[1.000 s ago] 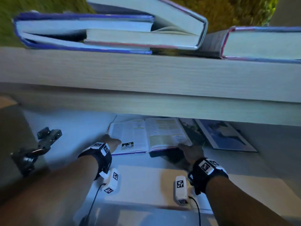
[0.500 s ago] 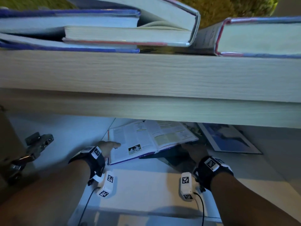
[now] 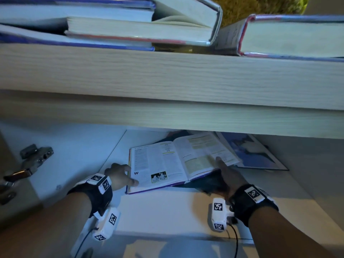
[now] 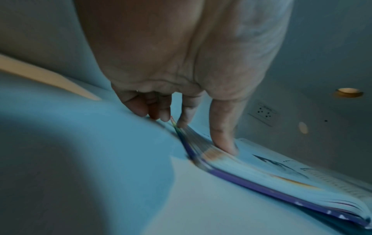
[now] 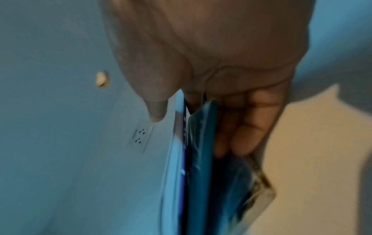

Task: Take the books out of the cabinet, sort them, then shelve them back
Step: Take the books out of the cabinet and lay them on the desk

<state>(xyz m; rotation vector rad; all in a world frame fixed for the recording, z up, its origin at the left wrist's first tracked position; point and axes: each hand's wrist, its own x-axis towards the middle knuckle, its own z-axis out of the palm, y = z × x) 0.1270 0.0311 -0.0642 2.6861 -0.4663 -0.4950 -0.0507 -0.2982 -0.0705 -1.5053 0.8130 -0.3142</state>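
Note:
An open book (image 3: 178,162) with printed pages lies on the floor of the cabinet's lower compartment, its right half raised off the shelf. My left hand (image 3: 130,176) holds its left edge, thumb (image 4: 223,143) pressed on the page and fingers curled at the edge. My right hand (image 3: 221,170) grips the right side, thumb (image 5: 157,111) on the page and fingers (image 5: 241,138) under a thin dark teal book (image 5: 203,143) that lies beneath. A flat book with a blue picture cover (image 3: 251,153) lies further right on the same shelf.
The cabinet's thick wooden top board (image 3: 167,77) hangs low over the compartment. Several stacked books (image 3: 130,25) and another book (image 3: 292,38) lie on it. A metal door hinge (image 3: 31,161) sticks out at the left wall. A wall socket (image 4: 263,112) shows at the back.
The open book has slid towards the front and turned, its right half lifting. My right thumb has come onto the right page. My left thumb has moved onto the left page.

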